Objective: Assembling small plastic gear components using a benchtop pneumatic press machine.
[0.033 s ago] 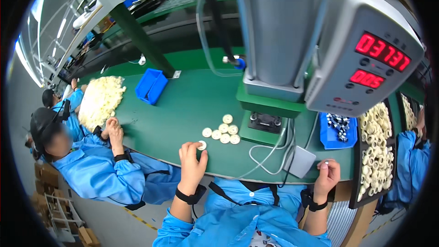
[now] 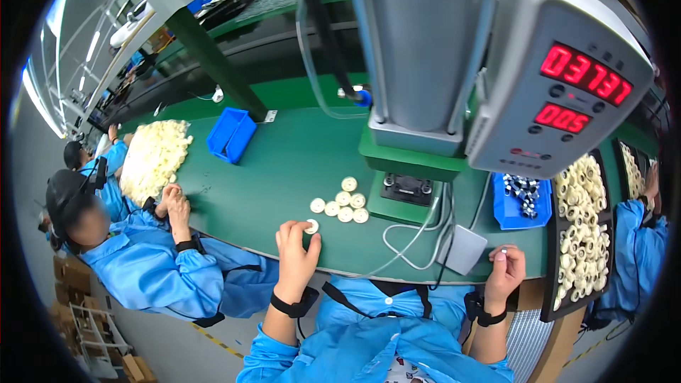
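Observation:
At the bench's front edge, my left hand [image 2: 296,254] pinches a round cream plastic disc [image 2: 311,226] between thumb and index finger, low over the green top. Just beyond it lies a small cluster of similar discs [image 2: 344,199], flat and close together. My right hand [image 2: 506,274], farther right, has its fingers curled in a pinch around a small shiny metal piece [image 2: 504,251], too small to make out fully. Between the hands and beyond them stands a press with a green base [image 2: 404,206] and a black fixture [image 2: 407,188] on it.
A blue bin [image 2: 523,202] of metal parts and a black tray [image 2: 551,269] of cream rings stand at right. A grey box [image 2: 462,250] with cables lies near my right hand. A counter display [image 2: 560,78] overhangs. At left sit a blue bin [image 2: 233,135], a cream pile [image 2: 156,159] and a co-worker [image 2: 142,255].
The whole view has shifted very slightly. Both hands keep their places and their grips.

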A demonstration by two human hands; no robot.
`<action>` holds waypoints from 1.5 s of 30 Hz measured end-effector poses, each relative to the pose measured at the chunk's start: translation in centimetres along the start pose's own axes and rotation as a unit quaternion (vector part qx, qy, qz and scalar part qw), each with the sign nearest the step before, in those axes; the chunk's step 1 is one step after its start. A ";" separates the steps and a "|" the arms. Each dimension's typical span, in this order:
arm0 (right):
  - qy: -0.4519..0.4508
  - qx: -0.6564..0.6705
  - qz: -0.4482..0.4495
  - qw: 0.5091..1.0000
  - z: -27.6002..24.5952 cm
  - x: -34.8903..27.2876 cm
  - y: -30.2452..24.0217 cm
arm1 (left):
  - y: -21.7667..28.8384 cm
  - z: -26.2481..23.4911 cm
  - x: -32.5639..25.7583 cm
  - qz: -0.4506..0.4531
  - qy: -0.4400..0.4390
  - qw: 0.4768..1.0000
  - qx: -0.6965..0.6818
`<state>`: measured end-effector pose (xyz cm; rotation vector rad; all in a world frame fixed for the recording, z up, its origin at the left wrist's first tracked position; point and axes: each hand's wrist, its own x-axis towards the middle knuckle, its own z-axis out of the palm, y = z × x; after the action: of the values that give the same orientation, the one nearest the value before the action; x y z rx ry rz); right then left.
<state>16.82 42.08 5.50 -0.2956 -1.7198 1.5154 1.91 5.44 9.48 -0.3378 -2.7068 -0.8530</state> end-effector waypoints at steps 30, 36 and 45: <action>0.071 0.057 0.056 0.994 1.2 0.2 -2.3 | 11.5 6.7 11.1 0.140 -0.164 0.958 -0.189; 0.025 0.189 0.111 0.975 4.8 0.4 -5.9 | 11.4 6.6 11.3 0.077 -0.199 0.962 -0.170; -0.124 0.451 0.362 0.806 11.2 3.9 -8.2 | 11.8 4.1 10.0 0.112 -0.177 0.974 -0.088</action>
<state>9.20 34.44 15.06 -0.2537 -0.8581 2.8530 -4.60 18.64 15.77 -0.8956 -2.8337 -1.0531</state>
